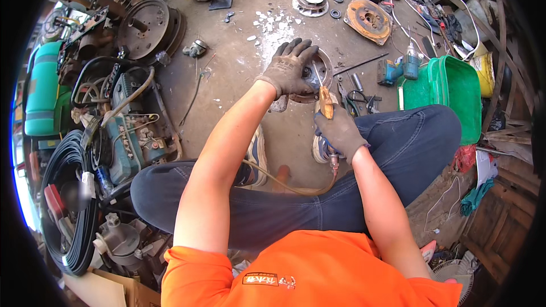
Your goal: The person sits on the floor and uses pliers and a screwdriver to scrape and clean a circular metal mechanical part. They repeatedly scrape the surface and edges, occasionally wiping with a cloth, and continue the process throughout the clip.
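My gloved right hand grips an orange air blow gun, its thin nozzle angled forward into a round metal housing. From the gun's lower end a brass-coloured fitting leads to a yellowish air hose, which curves left across my legs. My left hand, gloved as well, holds the housing, fingers spread over its far left side and thumb near the nozzle. Much of the housing's left half is hidden under that glove. A lump of metal or stone sits just below the left hand.
White flakes litter the floor ahead. Pliers, a metal bar and a cordless drill lie to the right, by a green bin. A rusty round plate lies beyond. Machinery and coiled black cable crowd the left.
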`<action>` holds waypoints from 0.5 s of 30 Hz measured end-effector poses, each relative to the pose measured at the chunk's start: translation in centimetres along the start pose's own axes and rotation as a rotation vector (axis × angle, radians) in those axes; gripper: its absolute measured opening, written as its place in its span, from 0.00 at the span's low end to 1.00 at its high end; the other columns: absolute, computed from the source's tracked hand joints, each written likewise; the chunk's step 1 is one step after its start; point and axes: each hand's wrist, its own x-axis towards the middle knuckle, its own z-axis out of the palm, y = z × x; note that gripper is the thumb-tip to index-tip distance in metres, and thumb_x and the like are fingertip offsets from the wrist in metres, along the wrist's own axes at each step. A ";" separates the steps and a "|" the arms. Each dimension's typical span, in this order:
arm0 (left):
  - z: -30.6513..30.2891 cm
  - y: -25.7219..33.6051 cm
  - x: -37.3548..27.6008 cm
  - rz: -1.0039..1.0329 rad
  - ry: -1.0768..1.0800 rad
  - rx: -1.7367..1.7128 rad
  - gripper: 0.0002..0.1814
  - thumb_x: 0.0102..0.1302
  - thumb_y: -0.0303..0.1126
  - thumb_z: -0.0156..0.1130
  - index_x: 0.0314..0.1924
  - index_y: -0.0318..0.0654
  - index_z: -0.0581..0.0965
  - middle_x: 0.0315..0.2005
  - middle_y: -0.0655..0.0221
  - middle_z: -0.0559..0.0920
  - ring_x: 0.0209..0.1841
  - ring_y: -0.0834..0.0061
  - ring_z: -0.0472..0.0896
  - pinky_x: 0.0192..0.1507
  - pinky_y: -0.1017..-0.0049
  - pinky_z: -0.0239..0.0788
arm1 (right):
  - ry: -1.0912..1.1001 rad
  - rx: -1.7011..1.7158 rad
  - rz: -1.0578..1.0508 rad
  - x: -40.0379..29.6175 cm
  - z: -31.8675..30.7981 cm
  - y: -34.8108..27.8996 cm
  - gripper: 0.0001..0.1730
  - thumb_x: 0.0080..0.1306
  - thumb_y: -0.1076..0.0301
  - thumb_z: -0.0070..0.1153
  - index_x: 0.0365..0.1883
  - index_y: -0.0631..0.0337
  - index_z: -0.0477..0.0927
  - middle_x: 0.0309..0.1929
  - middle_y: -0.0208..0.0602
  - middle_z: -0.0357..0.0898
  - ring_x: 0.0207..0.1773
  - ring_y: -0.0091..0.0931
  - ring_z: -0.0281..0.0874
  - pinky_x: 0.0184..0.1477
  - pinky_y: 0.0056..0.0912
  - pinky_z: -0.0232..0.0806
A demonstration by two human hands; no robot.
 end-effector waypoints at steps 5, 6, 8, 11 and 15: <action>1.7 1.5 1.1 0.051 0.076 0.112 0.43 0.63 0.61 0.60 0.76 0.55 0.68 0.75 0.57 0.69 0.79 0.51 0.61 0.81 0.50 0.44 | -0.021 0.184 0.077 3.0 0.2 0.5 0.20 0.65 0.56 0.59 0.38 0.68 0.83 0.31 0.44 0.87 0.30 0.31 0.87 0.31 0.37 0.76; 1.8 1.3 0.9 0.058 0.078 0.145 0.42 0.64 0.59 0.60 0.76 0.55 0.68 0.75 0.57 0.69 0.79 0.51 0.61 0.81 0.51 0.45 | -0.007 0.254 0.085 2.9 0.5 0.1 0.18 0.66 0.59 0.61 0.42 0.67 0.81 0.30 0.40 0.85 0.28 0.28 0.85 0.26 0.35 0.74; 2.2 1.0 0.6 0.054 0.089 0.169 0.39 0.66 0.55 0.57 0.76 0.54 0.68 0.76 0.57 0.68 0.79 0.52 0.62 0.81 0.51 0.45 | -0.021 0.216 0.101 2.9 0.2 -1.1 0.19 0.67 0.60 0.61 0.48 0.66 0.77 0.31 0.39 0.84 0.27 0.28 0.85 0.25 0.36 0.74; 2.9 0.7 0.7 0.056 0.117 0.155 0.39 0.67 0.55 0.57 0.77 0.54 0.67 0.75 0.58 0.69 0.80 0.52 0.61 0.81 0.52 0.44 | 0.069 0.198 0.071 2.8 0.9 -1.0 0.19 0.70 0.58 0.61 0.39 0.70 0.84 0.24 0.40 0.85 0.23 0.27 0.83 0.27 0.34 0.72; 3.2 0.6 0.8 0.047 0.113 0.183 0.43 0.64 0.57 0.62 0.78 0.56 0.65 0.76 0.59 0.67 0.79 0.54 0.62 0.81 0.53 0.45 | 0.058 0.185 0.055 2.3 0.1 -1.8 0.19 0.67 0.58 0.59 0.43 0.69 0.81 0.27 0.40 0.84 0.27 0.29 0.85 0.25 0.37 0.75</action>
